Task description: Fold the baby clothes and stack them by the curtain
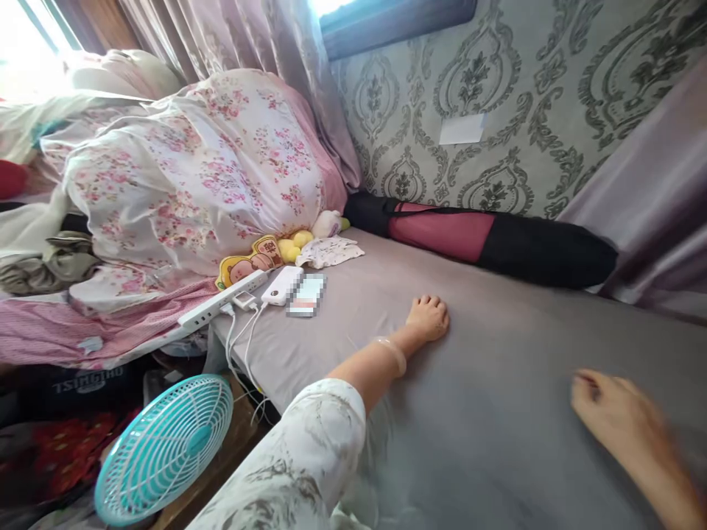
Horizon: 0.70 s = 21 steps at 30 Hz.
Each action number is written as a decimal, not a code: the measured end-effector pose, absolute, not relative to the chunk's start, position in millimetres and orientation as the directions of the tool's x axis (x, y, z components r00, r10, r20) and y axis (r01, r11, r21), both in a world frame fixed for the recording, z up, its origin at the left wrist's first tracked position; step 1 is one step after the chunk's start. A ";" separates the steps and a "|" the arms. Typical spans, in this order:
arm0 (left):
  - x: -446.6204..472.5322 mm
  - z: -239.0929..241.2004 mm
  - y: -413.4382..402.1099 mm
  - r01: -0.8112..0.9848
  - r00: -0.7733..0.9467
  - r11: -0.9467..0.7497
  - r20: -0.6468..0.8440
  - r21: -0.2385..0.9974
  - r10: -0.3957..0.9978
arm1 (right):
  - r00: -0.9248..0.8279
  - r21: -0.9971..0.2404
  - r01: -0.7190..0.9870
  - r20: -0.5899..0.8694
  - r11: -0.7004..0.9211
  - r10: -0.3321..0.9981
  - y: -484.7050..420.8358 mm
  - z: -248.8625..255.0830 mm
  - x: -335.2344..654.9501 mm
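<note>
My left hand [428, 318] rests palm down on the grey bed sheet [497, 442], arm stretched forward, a clear bangle on the wrist and a patterned white sleeve above it. It holds nothing. My right hand [610, 412] is low on the sheet at the right, blurred by motion, fingers slightly curled; whether it grips the fabric is unclear. A phone [306, 294] and a white power bank [281, 285] lie on the sheet to the left of my left hand.
A white power strip [221, 305] with cables sits at the bed's left edge. A floral quilt pile [188, 169] fills the far left. A black and maroon long bag [497, 239] lies along the wall. A teal fan [163, 445] stands beside the bed.
</note>
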<state>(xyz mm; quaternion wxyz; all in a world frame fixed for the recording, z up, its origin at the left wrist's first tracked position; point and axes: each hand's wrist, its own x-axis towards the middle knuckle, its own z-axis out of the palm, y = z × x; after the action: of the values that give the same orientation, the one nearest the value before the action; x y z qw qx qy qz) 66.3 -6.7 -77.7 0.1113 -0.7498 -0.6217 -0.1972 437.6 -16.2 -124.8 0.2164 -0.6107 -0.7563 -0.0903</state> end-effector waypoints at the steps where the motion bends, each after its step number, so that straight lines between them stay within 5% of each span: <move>1: 65.9 -77.7 -6.8 0.975 0.153 -0.206 0.431 0.079 0.889 | -0.176 -0.130 0.961 0.399 0.245 0.900 -9.7 -113.6 396.0; 5: 56.1 -75.9 -7.3 0.958 0.212 -0.269 0.391 0.097 0.896 | -0.272 -0.134 0.935 0.321 0.328 0.907 -15.5 -84.7 271.7; 11: -8.7 -59.8 -9.6 0.864 0.384 -0.448 0.275 0.229 0.881 | -0.308 -0.139 0.913 0.379 0.382 0.873 -36.7 -87.6 242.4; 14: -62.2 -47.1 -13.4 0.903 0.192 -0.300 0.335 0.307 0.923 | -0.311 -0.103 0.911 0.466 0.400 0.828 -34.8 -94.5 244.8; 21: -194.5 -17.4 -30.3 0.956 -0.195 0.081 0.404 0.283 0.894 | -0.332 -0.085 0.894 0.535 0.441 0.777 -30.2 -102.6 245.7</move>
<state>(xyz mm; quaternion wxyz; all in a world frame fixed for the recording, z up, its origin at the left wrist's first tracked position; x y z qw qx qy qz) -194.5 -30.3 -17.4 0.0629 -0.6312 -0.7324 -0.2473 245.7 -30.2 -102.6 0.2590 -0.5166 -0.8082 -0.1130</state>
